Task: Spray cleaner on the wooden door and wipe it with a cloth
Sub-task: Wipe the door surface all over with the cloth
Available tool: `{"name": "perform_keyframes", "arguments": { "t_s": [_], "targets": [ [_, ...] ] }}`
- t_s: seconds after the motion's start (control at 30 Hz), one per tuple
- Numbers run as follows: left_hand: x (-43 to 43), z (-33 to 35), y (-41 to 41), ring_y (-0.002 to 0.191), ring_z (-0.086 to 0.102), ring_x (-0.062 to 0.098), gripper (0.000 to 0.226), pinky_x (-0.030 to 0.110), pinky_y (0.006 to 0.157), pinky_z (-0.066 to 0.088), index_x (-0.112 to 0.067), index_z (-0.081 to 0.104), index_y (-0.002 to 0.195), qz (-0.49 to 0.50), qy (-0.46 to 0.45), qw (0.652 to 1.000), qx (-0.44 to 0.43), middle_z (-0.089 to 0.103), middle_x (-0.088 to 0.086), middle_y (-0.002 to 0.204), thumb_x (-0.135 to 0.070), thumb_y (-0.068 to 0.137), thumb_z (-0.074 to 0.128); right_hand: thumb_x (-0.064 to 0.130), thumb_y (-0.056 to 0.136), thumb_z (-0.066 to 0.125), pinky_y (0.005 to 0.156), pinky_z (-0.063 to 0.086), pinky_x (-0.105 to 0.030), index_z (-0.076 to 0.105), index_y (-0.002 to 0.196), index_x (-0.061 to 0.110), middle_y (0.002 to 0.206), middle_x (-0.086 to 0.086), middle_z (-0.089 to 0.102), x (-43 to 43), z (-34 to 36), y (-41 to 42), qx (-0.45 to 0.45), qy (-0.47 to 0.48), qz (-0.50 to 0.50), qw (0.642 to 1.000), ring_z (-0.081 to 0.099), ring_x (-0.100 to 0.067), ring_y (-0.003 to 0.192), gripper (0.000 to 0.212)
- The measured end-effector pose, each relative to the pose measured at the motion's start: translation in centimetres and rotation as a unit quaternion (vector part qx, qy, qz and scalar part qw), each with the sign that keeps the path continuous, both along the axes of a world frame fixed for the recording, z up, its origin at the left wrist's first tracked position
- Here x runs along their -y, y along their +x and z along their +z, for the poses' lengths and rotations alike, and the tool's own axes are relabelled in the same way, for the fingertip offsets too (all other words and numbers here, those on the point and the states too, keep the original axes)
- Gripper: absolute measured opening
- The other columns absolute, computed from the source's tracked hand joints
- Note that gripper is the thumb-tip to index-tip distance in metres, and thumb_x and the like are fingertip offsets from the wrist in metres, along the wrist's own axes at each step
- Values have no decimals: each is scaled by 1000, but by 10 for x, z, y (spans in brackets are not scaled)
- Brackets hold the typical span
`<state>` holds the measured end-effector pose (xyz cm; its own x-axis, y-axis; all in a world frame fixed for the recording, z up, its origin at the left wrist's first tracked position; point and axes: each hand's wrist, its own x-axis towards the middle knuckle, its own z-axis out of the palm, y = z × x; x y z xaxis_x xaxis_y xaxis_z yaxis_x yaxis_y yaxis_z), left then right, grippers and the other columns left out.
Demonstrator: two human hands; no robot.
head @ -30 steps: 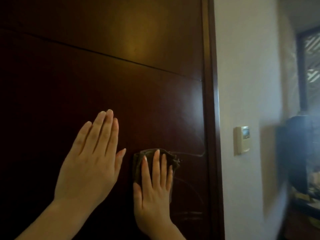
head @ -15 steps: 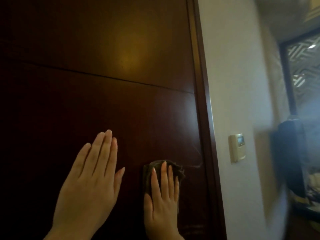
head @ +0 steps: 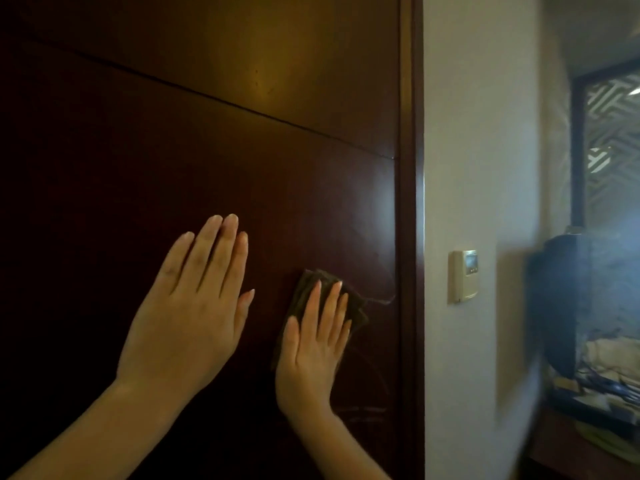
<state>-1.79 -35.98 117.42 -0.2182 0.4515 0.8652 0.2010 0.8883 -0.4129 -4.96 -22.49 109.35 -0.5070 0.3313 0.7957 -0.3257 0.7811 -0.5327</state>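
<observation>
Wooden door (head: 207, 150), dark and glossy, is filling the left two thirds of the head view, with a thin groove running across it from the upper left down toward its right edge and a warm glow of light reflecting near the top centre. The left hand (head: 188, 313) is lying flat against the door at lower centre-left, palm to the wood, fingers straight and close together, thumb angled out to the right, holding nothing. Just beside it, to the right, the right hand (head: 313, 344) is pressing flat on a dark folded cloth (head: 356, 313), fingers extended and slightly apart over it; the cloth is sitting between palm and door in the lower centre of the frame, its corners showing above and right of the fingertips. Faint curved streaks are showing on the wood right of and below the cloth. A dark door frame (head: 412, 237) is running vertically just right of the hands. On the pale wall (head: 478, 133) beyond it, a small beige wall panel (head: 464, 276) with a tiny screen is sitting at mid-height. At the far right, a dark blurred object is standing over a cluttered heap of things too blurred to tell apart; whether any container is holding them cannot be told.
</observation>
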Motion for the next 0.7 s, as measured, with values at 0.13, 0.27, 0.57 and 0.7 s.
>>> {"name": "perform_keyframes", "arguments": {
  "t_s": [0.13,0.27,0.57,0.7],
  "targets": [
    [-2,4,-3,140,15,40,62,49,114,10,9,25,140,-1,-10,1000,-5,18,30,149,-33,95,23,54,90,4,110,-22,-28,-32,130,55,148,20,-32,-17,2,-10,-42,51,8,998,-27,-5,138,54],
    [0,7,-8,140,14,40,58,49,113,10,2,31,140,-26,-36,999,-15,19,29,149,-32,93,25,55,85,2,113,-14,-34,-23,133,45,145,21,-29,-69,42,-30,-49,33,-19,998,-25,-3,137,54],
    [-1,3,-10,142,8,37,58,46,115,5,2,23,143,-23,-36,998,-41,11,28,150,-32,95,23,46,87,12,114,-8,-34,1,146,30,157,7,-6,-101,32,-38,-40,-138,-9,990,-10,-6,142,62],
    [-1,1,-9,142,9,37,58,46,116,9,2,22,143,-24,-31,999,-34,13,28,150,-32,96,22,47,85,10,112,-12,-33,-8,142,33,155,8,-14,-72,28,-23,-13,-122,7,992,-16,-7,141,62]
  ]
}}
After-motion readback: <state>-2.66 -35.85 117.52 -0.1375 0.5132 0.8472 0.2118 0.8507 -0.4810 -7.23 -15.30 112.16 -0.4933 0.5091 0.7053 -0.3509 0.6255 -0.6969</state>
